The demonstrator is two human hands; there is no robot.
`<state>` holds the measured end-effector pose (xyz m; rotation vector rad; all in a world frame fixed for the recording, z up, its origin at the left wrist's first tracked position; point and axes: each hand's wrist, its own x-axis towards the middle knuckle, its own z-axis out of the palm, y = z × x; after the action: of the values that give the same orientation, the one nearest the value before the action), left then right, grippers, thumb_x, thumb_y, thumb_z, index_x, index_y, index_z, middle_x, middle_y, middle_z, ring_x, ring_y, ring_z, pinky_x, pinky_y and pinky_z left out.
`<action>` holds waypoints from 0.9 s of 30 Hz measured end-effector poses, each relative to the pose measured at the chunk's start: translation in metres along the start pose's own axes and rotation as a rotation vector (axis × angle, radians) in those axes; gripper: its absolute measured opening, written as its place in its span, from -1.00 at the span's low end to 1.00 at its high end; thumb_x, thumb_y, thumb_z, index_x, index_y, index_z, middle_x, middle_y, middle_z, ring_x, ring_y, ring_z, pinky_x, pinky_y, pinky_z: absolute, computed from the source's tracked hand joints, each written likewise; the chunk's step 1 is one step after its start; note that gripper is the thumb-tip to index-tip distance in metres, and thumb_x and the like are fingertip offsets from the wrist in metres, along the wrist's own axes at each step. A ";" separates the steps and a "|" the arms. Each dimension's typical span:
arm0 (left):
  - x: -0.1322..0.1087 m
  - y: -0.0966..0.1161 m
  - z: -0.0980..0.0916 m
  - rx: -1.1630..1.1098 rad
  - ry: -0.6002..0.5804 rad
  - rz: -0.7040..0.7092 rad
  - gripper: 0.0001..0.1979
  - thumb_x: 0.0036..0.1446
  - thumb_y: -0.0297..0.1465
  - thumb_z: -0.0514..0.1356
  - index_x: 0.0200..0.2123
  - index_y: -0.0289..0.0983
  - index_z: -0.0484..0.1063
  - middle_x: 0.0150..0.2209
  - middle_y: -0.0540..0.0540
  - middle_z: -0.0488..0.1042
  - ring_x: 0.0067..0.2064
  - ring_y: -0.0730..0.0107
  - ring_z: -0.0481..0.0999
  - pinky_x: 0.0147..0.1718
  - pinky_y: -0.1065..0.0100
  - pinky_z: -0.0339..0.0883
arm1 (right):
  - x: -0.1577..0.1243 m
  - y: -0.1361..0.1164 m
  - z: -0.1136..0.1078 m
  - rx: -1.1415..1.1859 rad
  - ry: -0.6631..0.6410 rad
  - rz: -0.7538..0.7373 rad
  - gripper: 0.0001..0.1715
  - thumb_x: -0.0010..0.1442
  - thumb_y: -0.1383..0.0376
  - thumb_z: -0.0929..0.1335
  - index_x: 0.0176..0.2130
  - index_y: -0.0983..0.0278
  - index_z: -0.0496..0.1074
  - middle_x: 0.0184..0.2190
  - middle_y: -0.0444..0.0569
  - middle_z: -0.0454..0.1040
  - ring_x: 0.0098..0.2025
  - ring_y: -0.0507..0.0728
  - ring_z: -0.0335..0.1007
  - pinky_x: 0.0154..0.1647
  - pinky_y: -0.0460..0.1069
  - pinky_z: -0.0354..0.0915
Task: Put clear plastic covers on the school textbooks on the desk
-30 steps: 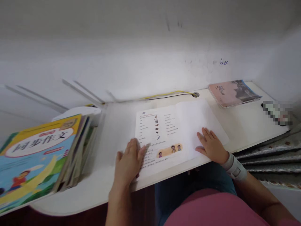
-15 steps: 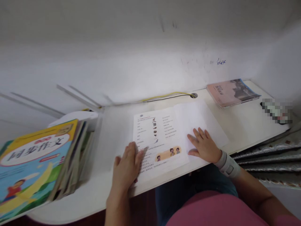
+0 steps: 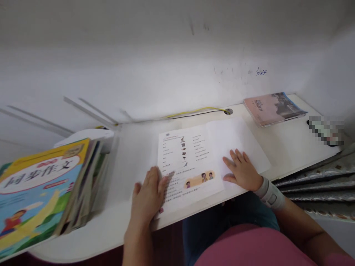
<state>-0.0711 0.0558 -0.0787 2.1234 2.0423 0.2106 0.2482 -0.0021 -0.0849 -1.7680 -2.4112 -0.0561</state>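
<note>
A printed worksheet (image 3: 191,159) with text and small cartoon figures lies on the white desk (image 3: 133,147) in front of me. My left hand (image 3: 148,194) rests flat on the sheet's lower left corner, fingers stretched out. My right hand (image 3: 242,170) lies flat, fingers spread, on a blank white sheet (image 3: 238,138) just right of the worksheet. A grey band (image 3: 270,194) wraps my right wrist. Neither hand holds anything.
A stack of colourful children's books (image 3: 47,184) lies at the desk's left end. A pink-covered book (image 3: 273,107) sits at the back right, by a cable hole (image 3: 229,111) with a yellow cable (image 3: 194,111). A white wall rises directly behind the desk.
My right hand slid a little to the left on the blank sheet. The view shifted slightly; my left hand stays on the worksheet's corner.
</note>
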 end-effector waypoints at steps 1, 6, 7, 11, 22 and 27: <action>0.000 0.000 0.000 0.004 -0.005 -0.003 -0.41 0.27 -0.22 -0.22 0.26 -0.44 -0.01 0.27 -0.35 0.09 0.30 0.09 0.03 0.20 -0.05 -0.09 | 0.000 0.001 0.000 0.002 0.002 0.000 -0.18 0.18 -0.15 0.16 0.25 0.25 0.12 0.27 0.30 0.04 0.30 0.43 -0.12 0.19 0.31 -0.06; -0.001 0.000 0.001 0.013 -0.018 -0.008 -0.40 0.28 -0.22 -0.24 0.26 -0.47 -0.02 0.28 -0.36 0.06 0.30 0.10 0.02 0.20 -0.05 -0.09 | 0.002 0.004 -0.002 0.013 0.000 0.007 -0.22 0.21 -0.13 0.15 0.25 0.23 0.12 0.28 0.27 0.03 0.31 0.39 -0.12 0.20 0.29 -0.07; -0.001 0.000 0.001 0.013 -0.019 -0.007 -0.40 0.28 -0.22 -0.25 0.26 -0.47 -0.03 0.28 -0.36 0.06 0.31 0.11 0.02 0.20 -0.05 -0.09 | 0.002 0.004 -0.002 0.013 -0.002 0.009 -0.22 0.20 -0.13 0.15 0.25 0.24 0.12 0.28 0.27 0.02 0.31 0.40 -0.13 0.20 0.29 -0.07; -0.001 0.001 0.000 0.012 -0.020 -0.018 -0.41 0.28 -0.22 -0.25 0.26 -0.47 -0.03 0.28 -0.34 0.06 0.31 0.14 0.01 0.21 -0.03 -0.12 | 0.001 0.006 -0.002 0.007 -0.002 0.017 -0.22 0.21 -0.12 0.15 0.25 0.24 0.12 0.28 0.27 0.02 0.31 0.40 -0.14 0.21 0.29 -0.07; -0.002 0.003 -0.005 -0.020 -0.027 -0.015 -0.42 0.28 -0.21 -0.26 0.25 -0.43 0.00 0.27 -0.34 0.08 0.31 0.13 0.02 0.20 -0.06 -0.09 | 0.000 0.008 -0.003 -0.006 0.004 0.012 -0.24 0.22 -0.10 0.16 0.25 0.23 0.11 0.28 0.26 0.03 0.30 0.38 -0.10 0.20 0.28 -0.06; -0.001 0.000 -0.003 -0.024 -0.011 0.007 -0.43 0.28 -0.22 -0.24 0.25 -0.42 -0.01 0.26 -0.34 0.10 0.29 0.10 0.06 0.20 -0.08 -0.10 | 0.000 0.008 -0.003 -0.003 0.003 0.011 -0.25 0.23 -0.09 0.15 0.25 0.24 0.12 0.28 0.27 0.03 0.30 0.39 -0.11 0.20 0.28 -0.05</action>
<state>-0.0719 0.0546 -0.0760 2.1134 2.0157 0.2231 0.2562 -0.0003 -0.0823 -1.7814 -2.3997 -0.0609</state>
